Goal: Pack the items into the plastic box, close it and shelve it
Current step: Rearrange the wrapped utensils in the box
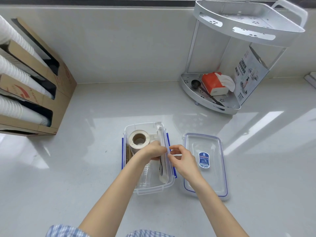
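Observation:
A clear plastic box [144, 189] with blue side clips stands open on the counter in front of me. Inside it a roll of brown tape [138, 139] stands at the far left. A flat whitish packet [162, 170] stands on edge along the right wall. My left hand [151, 150] reaches into the box and presses against that packet. My right hand [182, 159] is at the box's right rim, its fingertips pinching the packet's top edge. The box's clear lid [205, 164], with a blue label, lies flat just right of the box.
A white two-tier corner shelf [242, 26] stands at the back right; its lower tier holds an orange tissue pack [214, 82], a black scoop and a printed carton. A cardboard rack with stacks of white cups [25, 79] stands at the left.

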A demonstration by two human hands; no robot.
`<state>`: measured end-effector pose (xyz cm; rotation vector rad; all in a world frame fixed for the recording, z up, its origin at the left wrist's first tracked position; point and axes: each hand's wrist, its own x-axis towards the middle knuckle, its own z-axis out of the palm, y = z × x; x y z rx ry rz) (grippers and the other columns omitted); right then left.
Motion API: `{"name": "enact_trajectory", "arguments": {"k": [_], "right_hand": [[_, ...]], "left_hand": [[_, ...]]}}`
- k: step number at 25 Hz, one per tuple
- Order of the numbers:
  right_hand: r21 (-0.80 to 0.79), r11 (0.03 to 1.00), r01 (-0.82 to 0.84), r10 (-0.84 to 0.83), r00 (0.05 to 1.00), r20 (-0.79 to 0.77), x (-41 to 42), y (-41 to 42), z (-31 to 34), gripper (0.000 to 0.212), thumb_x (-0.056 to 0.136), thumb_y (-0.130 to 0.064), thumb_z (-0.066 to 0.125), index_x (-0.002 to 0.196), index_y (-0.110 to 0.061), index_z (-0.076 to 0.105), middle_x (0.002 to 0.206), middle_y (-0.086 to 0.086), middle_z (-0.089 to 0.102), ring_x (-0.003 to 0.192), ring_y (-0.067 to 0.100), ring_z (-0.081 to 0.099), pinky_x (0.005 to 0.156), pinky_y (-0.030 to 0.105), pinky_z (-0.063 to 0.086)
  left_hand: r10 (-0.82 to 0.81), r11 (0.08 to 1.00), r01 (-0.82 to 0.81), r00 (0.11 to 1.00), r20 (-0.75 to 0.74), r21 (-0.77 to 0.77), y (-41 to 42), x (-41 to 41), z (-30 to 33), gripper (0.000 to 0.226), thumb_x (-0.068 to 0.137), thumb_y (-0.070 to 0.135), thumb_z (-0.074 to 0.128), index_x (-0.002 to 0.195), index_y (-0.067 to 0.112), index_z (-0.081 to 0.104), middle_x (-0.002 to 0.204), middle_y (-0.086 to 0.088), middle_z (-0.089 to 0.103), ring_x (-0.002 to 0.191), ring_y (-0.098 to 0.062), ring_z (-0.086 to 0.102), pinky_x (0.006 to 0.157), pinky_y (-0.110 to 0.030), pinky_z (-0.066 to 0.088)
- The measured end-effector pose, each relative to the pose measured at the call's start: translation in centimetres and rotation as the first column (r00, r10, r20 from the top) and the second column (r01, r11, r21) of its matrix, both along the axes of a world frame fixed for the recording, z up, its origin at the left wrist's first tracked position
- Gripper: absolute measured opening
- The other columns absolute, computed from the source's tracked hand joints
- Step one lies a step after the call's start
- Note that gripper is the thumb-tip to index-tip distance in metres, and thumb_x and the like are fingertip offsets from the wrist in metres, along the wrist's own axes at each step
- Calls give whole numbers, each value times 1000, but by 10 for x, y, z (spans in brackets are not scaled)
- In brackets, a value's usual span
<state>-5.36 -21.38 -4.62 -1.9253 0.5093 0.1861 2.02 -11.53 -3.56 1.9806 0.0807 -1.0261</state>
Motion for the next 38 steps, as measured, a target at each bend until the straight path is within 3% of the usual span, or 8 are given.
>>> {"name": "enact_trajectory", "arguments": {"k": [4,11,14,17,21,24,26,38], "right_hand": [[3,1000,9,-9,1000,6,-1,1,1,28,87,-18,56,115,-15,56,98,-3,57,83,15,57,63,17,46],[-76,997,-34,34,999,-2,-1,3,3,31,88,-16,53,118,-15,53,103,-1,57,84,13,54,50,-2,41],[-132,988,-75,75,997,-6,-2,4,3,34,88,-17,52,122,-16,50,114,3,58,86,12,53,49,2,42],[-136,987,-91,89,996,-19,-1,2,3,34,89,-19,50,123,-17,49,120,3,59,87,11,53,52,3,37],[-131,986,-103,101,995,-20,-1,2,3,34,90,-18,49,124,-16,48,122,5,57,88,12,53,56,7,38],[-127,986,-107,106,994,-19,-1,3,3,33,90,-17,49,123,-15,48,123,6,57,89,13,53,61,17,40],[-120,987,-109,108,994,-16,-1,3,3,32,90,-16,49,122,-15,48,122,6,57,88,13,53,66,20,41],[-70,993,-99,98,995,-15,-3,4,0,31,90,-16,47,121,-15,47,122,8,54,88,15,53,57,11,40]], "left_hand": [[74,986,-75,997,-8,-151,7,-3,5,24,88,2,34,75,9,52,69,-4,55,65,-14,55,61,-19,48],[247,908,-254,967,-63,-335,20,-11,7,31,86,0,32,66,13,51,66,-3,48,62,-15,46,61,-26,38],[257,929,-257,966,-37,-267,18,-13,3,24,89,6,34,76,11,53,67,-3,49,65,-15,48,63,-26,40],[264,954,-257,964,26,-153,12,-11,-8,34,88,19,36,113,0,49,79,-7,52,75,-21,50,72,-31,40],[271,960,-266,961,57,-81,6,-7,-13,49,88,20,37,127,-8,28,65,-3,43,58,-11,40,58,-26,33],[193,978,-180,973,130,-108,3,-8,-13,13,88,12,39,89,8,51,61,-1,38,55,-11,37,50,-24,29],[177,982,-164,970,165,-89,3,-5,-18,19,86,9,42,68,12,48,59,-1,40,58,-16,41,51,-26,31],[195,981,-195,981,-17,-5,0,2,-24,17,78,5,46,61,5,47,56,-8,43,53,-18,42,58,-28,34]]}}
